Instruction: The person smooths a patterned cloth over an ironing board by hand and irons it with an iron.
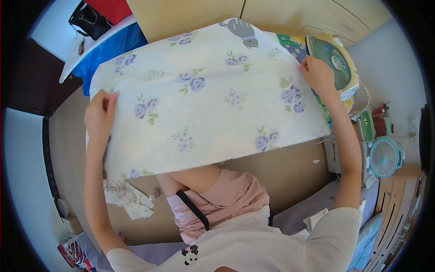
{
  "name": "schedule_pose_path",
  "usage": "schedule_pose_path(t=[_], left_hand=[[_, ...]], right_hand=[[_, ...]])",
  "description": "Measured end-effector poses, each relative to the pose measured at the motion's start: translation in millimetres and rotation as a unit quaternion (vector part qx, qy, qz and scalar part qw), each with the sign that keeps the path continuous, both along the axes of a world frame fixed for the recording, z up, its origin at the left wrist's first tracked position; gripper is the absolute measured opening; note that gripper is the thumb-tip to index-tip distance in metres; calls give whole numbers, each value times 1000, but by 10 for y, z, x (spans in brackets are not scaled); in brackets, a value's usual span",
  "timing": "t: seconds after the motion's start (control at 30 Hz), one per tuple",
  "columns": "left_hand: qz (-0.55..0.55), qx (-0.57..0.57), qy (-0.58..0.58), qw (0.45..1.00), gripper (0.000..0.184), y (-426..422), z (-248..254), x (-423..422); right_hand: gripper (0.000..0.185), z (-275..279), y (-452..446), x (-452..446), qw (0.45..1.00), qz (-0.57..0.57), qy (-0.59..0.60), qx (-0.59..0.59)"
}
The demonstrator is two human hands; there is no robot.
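Observation:
A white cloth [204, 115] printed with purple roses and green leaves is spread out in front of me, its near edge hanging over my lap. At its left edge, my left hand [100, 111] is closed in a pinch on the cloth. My right hand [318, 76] pinches the right edge with thumb and fingers together. A grey cat print [241, 34] shows at the far side; I cannot tell whether it belongs to this cloth. Just beyond my right hand, a cream and green iron [335, 63] rests on a colourful patterned surface [292, 45].
The iron's coiled cord [364, 102] runs down on the right, near a small blue fan [384, 156] and a green clock [367, 125]. Crumpled white cloth pieces [131, 199] lie on the floor at left. A black bag [90, 21] sits at the back left.

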State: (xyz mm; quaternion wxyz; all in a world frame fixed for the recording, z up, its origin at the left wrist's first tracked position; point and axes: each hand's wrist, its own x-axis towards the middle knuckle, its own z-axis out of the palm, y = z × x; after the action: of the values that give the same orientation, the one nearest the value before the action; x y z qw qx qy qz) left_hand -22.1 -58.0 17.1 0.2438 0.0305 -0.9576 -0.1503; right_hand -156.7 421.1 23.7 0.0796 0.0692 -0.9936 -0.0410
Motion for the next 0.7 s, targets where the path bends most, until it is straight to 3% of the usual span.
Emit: schedule_pose_path(t=[0.13, 0.2, 0.23, 0.3, 0.33, 0.4, 0.43, 0.5, 0.7], left_hand=[[-18, -43, 17, 999, 23, 306, 10, -176], [6, -28, -27, 999, 23, 374, 17, -197], [5, -28, -30, 999, 23, 375, 29, -181], [38, -56, -70, 995, 12, 348, 54, -126], [36, -55, -71, 995, 12, 309, 21, -83], [-52, -172, 21, 983, 38, 163, -74, 29], [-52, -173, 20, 983, 38, 86, -110, 89], [16, -135, -202, 970, 53, -48, -155, 203], [119, -74, -162, 977, 50, -159, -231, 372]], right_hand=[[28, 121, -77, 176, 997, -61, 28, -36], [42, 108, -109, 420, 973, 85, -35, -212], [42, 48, -124, 512, 973, 83, -38, -212], [50, -154, -137, 655, 960, 219, -51, -165], [50, -257, -139, 718, 961, 217, -52, -165], [56, -414, -151, 789, 975, 205, -18, -84], [56, -408, -156, 786, 975, 205, -19, -84], [57, -380, -171, 767, 968, 222, -35, -108], [57, -428, -257, 541, 968, 223, -18, -112]])
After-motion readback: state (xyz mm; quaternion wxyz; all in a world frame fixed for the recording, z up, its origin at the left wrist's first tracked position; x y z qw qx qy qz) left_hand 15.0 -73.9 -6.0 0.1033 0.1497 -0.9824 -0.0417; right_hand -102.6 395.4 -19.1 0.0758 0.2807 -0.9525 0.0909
